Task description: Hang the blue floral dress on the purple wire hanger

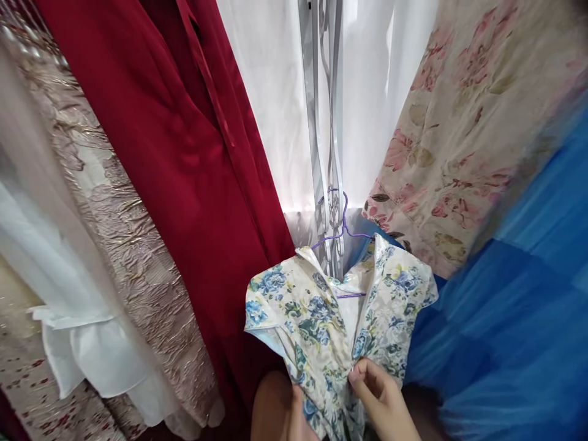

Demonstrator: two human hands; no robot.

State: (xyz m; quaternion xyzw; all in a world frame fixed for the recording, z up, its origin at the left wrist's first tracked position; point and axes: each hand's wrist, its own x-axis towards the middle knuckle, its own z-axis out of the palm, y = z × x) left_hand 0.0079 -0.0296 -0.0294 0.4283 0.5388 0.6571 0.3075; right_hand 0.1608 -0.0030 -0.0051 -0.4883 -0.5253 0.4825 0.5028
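Note:
A white cap-sleeved dress [316, 318] with blue flowers and green leaves hangs on a purple hanger [345, 214]. Its neckline is parted in a deep V, and its lower part runs out of view. My right hand [381, 395] pinches the dress where the V ends, thumb against fingertips. Whether a zip pull is between those fingers is hidden. At the lower left of the dress, my left hand [301, 419] is closed on the fabric's side edge, with only part of it in view.
Dark red satin [184, 184] hangs to the left, beside crinkled pinkish cloth [133, 239] and sheer white fabric [101, 355]. White bare hangers [333, 141] hang before a white curtain [266, 92]. Pink-flowered cloth [441, 159] and blue tulle [514, 318] are at the right.

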